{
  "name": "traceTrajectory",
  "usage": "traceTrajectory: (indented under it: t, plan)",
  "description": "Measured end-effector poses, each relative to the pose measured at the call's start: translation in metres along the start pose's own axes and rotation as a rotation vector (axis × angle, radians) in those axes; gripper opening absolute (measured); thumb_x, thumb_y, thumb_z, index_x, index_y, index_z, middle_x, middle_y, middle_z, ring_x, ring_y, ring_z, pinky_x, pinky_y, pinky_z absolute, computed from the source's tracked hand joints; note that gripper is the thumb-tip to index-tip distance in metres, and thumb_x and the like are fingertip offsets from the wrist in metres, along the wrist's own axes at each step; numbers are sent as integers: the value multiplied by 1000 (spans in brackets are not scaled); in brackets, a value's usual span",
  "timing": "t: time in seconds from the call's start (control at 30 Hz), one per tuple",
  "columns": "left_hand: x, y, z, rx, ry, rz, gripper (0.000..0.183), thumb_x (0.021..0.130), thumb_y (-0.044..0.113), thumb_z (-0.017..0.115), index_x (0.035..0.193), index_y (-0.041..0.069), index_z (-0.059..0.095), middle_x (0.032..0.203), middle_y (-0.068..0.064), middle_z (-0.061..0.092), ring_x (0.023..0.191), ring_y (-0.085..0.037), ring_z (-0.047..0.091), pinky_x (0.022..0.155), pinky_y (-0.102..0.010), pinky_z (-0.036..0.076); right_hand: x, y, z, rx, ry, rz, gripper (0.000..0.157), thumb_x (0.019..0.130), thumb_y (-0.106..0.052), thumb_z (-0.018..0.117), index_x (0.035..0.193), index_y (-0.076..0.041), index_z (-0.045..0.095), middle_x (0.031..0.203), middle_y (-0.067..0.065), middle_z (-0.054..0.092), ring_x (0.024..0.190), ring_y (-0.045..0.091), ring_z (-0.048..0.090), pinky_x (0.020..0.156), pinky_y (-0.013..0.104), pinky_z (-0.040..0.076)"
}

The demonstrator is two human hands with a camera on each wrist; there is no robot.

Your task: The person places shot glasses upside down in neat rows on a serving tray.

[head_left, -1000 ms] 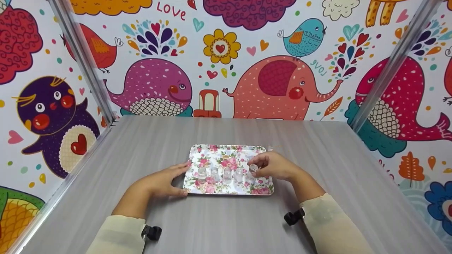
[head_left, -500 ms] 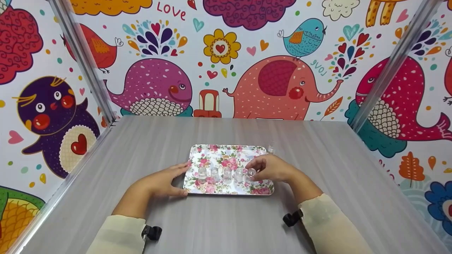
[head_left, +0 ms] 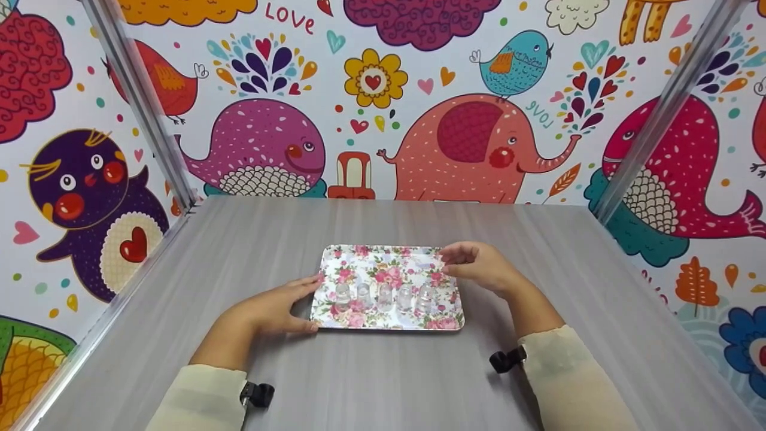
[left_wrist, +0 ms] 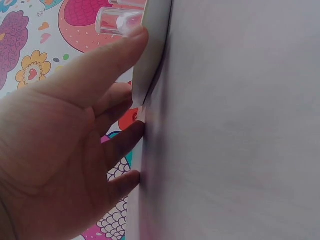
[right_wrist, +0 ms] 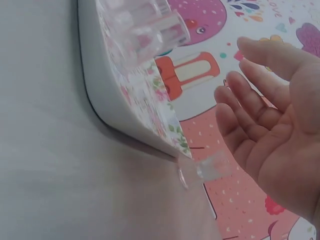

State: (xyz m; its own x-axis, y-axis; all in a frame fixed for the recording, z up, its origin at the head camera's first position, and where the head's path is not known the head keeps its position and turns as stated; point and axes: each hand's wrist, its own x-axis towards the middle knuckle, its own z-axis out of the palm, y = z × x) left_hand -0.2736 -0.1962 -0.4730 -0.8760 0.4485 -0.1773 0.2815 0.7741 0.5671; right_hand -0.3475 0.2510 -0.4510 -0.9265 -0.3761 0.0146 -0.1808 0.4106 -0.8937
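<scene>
Several small clear glasses stand in a row across the front half of a floral tray [head_left: 383, 320]; the rightmost glass [head_left: 425, 297] stands apart from any hand. My left hand [head_left: 272, 308] touches the tray's left edge, its thumb at the near corner and the other fingers spread farther back. In the left wrist view the thumb [left_wrist: 115, 55] lies along the rim. Over the tray's back right edge my right hand [head_left: 479, 263] hovers with loosely bent fingers, holding nothing. Another clear glass [right_wrist: 202, 170] sits on the table just beyond that edge, hidden by the hand in the head view.
The tray lies on a grey wood-grain table [head_left: 383, 377]. Walls printed with cartoon animals enclose the back and both sides, with metal posts [head_left: 652, 126] at the corners. A black wrist camera [head_left: 505, 360] sits on each sleeve.
My right hand has let go of the rightmost glass, leaving it in the row, and moved back and right over the tray's edge. The left hand stays in place.
</scene>
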Motion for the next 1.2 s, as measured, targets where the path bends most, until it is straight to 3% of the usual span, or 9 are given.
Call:
traceTrajectory:
  t: [0.23, 0.4, 0.6, 0.9, 1.2]
  plan:
    - [-1, 0, 0, -8, 0, 8, 97, 90, 37, 87, 169, 14, 34, 180, -4, 26, 166, -40, 23, 133, -64, 23, 2, 6, -14, 26, 104, 12, 41, 97, -19, 80, 135, -7, 70, 131, 22, 71, 110, 21, 69, 91, 21, 60]
    - [-1, 0, 0, -6, 1, -10, 97, 90, 38, 87, 169, 16, 35, 180, -2, 26, 166, -39, 23, 132, -64, 24, 3, 11, -21, 65, 235, 23, 49, 98, -23, 80, 142, -8, 65, 136, 18, 68, 117, 23, 66, 93, 18, 59]
    - [-1, 0, 0, -3, 3, -33, 97, 90, 40, 87, 169, 19, 35, 180, 1, 25, 166, -38, 24, 132, -65, 26, 7, 23, -23, 77, 328, 110, 62, 97, -29, 81, 151, -12, 58, 150, 19, 59, 132, 28, 59, 101, 21, 55]
    - [0, 0, 0, -6, -3, -36, 98, 90, 40, 86, 170, 20, 33, 180, 0, 25, 166, -39, 23, 132, -65, 24, 16, 42, -18, 80, 292, 179, 69, 99, -17, 77, 159, -7, 47, 158, 19, 55, 140, 35, 58, 101, 39, 60]
    - [0, 1, -1, -7, -3, -35, 98, 90, 40, 87, 170, 20, 34, 180, 0, 25, 166, -40, 24, 132, -66, 24, 23, 56, -13, 94, 204, 133, 64, 99, -8, 73, 156, 7, 46, 154, 29, 58, 138, 37, 62, 89, 17, 55]
